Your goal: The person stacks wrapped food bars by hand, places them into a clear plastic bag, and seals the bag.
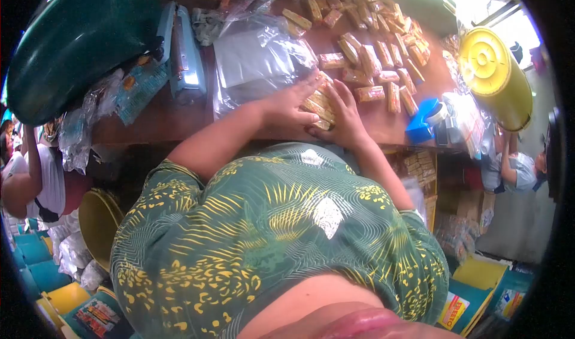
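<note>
Close to my body at the table's near edge, a group of small wrapped packets [318, 106], yellow-orange with clear film, is gathered between my hands. My left hand [288, 106] presses on them from the left, its fingers curled around that side. From the right, my right hand [346, 116] closes against the same group, thumb low and fingers on top. The contents of the packets are too small to make out. Just left of my hands lies a pile of clear plastic bags [254, 57]. Beyond my right hand, many more wrapped packets [371, 60] are scattered over the brown table [437, 75].
A blue tape dispenser [422, 122] sits at the right edge. Left are a light-blue sealer-like device [184, 54], crumpled printed film [141, 90] and a large dark green tub [84, 45]. A yellow bucket [494, 78] stands far right. Other people [518, 168] are at both sides.
</note>
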Available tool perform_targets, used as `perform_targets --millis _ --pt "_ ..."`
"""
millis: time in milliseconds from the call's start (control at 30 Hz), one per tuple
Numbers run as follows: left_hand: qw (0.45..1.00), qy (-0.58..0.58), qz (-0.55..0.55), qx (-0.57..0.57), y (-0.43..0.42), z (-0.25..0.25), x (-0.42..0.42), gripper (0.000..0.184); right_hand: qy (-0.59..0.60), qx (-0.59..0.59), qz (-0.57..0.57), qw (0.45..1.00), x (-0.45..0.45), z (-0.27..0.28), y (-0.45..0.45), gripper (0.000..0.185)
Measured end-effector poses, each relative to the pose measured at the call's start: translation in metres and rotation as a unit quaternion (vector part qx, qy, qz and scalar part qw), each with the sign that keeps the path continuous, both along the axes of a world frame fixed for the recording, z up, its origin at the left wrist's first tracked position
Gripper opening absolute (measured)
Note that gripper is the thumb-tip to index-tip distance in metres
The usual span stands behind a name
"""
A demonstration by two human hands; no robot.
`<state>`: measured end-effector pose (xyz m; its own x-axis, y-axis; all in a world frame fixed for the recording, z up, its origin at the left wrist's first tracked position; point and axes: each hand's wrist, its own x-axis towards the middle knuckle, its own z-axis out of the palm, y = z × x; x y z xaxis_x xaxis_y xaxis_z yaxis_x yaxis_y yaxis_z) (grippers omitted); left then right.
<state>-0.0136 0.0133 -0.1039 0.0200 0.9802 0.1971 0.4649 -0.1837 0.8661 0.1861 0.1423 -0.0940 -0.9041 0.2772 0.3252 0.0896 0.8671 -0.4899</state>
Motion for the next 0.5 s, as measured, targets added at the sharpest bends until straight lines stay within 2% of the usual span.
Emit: perform_targets --millis 100,167,233,333,400,433,500 --pt "0.997 0.061 -0.017 0.035 -0.012 0.053 -0.017 0.052 0.02 0.023 -0.019 0.999 -0.001 0.0 -0.003 0.102" --pt "0.978 0.176 0.094 0.065 -0.02 0.061 -0.042 0.036 0.008 0.039 -0.049 0.998 -0.003 -0.002 -0.004 0.101" --pt "0.894 0.392 0.199 0.087 -0.024 0.067 -0.068 0.036 0.016 0.051 -0.066 0.996 -0.002 -0.002 -0.008 0.099" --pt "0.814 0.528 0.228 0.083 -0.018 0.045 -0.095 0.032 0.019 0.041 -0.09 0.995 -0.004 0.005 -0.013 0.098" --pt "0.78 0.568 0.233 0.118 -0.003 0.019 -0.12 0.031 0.01 0.052 -0.098 0.994 -0.009 0.005 -0.013 0.097" --pt "0.763 0.587 0.235 0.134 0.0 0.022 -0.122 0.031 0.004 0.056 -0.101 0.993 -0.009 0.005 -0.014 0.097" --pt "0.833 0.514 0.196 0.059 0.009 0.027 -0.125 0.028 0.017 0.061 -0.094 0.994 -0.006 0.004 -0.014 0.096"
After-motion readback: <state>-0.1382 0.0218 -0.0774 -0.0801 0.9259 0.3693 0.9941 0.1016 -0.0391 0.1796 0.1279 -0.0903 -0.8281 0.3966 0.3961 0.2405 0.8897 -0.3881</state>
